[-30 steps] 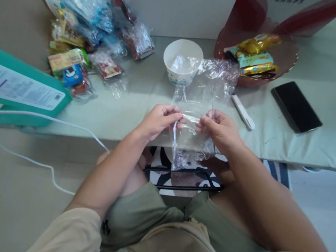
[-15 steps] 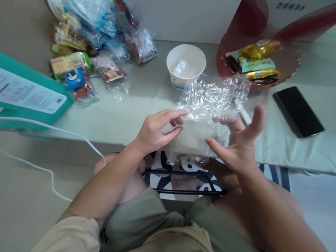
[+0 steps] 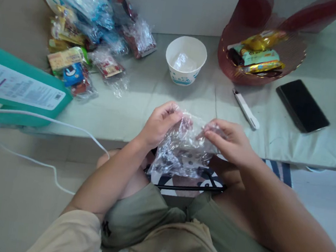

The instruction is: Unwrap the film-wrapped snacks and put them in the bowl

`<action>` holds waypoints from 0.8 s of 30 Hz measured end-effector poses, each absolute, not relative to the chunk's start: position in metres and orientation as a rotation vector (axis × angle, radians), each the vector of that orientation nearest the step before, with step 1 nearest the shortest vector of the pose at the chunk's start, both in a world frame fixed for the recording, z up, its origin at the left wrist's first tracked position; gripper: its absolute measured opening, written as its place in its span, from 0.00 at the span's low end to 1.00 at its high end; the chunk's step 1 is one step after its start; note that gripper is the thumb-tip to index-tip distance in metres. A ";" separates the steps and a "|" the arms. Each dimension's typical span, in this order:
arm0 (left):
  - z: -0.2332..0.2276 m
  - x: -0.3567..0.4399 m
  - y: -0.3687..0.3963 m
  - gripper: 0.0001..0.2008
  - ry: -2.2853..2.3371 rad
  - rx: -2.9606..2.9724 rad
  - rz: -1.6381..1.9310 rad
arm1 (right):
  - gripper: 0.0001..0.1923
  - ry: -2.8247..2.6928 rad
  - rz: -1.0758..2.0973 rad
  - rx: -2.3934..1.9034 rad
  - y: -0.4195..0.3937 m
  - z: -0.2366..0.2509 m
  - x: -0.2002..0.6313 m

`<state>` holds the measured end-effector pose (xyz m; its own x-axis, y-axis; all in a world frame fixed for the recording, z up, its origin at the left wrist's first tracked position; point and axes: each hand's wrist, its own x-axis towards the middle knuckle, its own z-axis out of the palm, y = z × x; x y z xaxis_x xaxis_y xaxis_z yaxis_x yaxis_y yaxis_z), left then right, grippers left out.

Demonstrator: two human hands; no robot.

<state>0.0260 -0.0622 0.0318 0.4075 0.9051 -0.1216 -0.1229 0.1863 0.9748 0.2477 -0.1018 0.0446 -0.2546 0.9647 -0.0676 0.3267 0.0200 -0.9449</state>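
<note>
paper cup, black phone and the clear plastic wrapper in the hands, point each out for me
paper cup [image 3: 184,68], head view, on its outer front wall
black phone [image 3: 302,105], head view, middle of its dark screen
clear plastic wrapper [image 3: 183,152], head view, crumpled middle between the hands

Ahead of our left hand [image 3: 159,124] and right hand [image 3: 230,142], both pinching the clear plastic bag [image 3: 183,150], we have bare table [image 3: 147,99] up to the paper cup [image 3: 185,60]. The white pen [image 3: 246,110] lies across the way toward the red basket [image 3: 258,73]; a snack heap [image 3: 87,34] and teal box [image 3: 16,87] block our left
</note>
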 end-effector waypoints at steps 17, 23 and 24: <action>0.021 0.014 -0.033 0.11 0.953 0.986 0.728 | 0.17 -1.023 1.553 -1.320 -0.080 0.025 0.243; 0.018 0.000 -0.017 0.16 0.928 1.061 0.688 | 0.25 -1.198 1.639 -0.999 -0.065 0.026 0.248; 0.017 -0.001 -0.015 0.14 0.960 1.146 0.697 | 0.27 -1.269 1.638 -1.016 -0.063 0.024 0.248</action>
<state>-0.0005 -0.0146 0.0167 0.4416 0.8576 -0.2635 0.0151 0.2866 0.9579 0.2480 -0.0627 0.0241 -0.3483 0.9303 -0.1152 -0.1210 -0.1665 -0.9786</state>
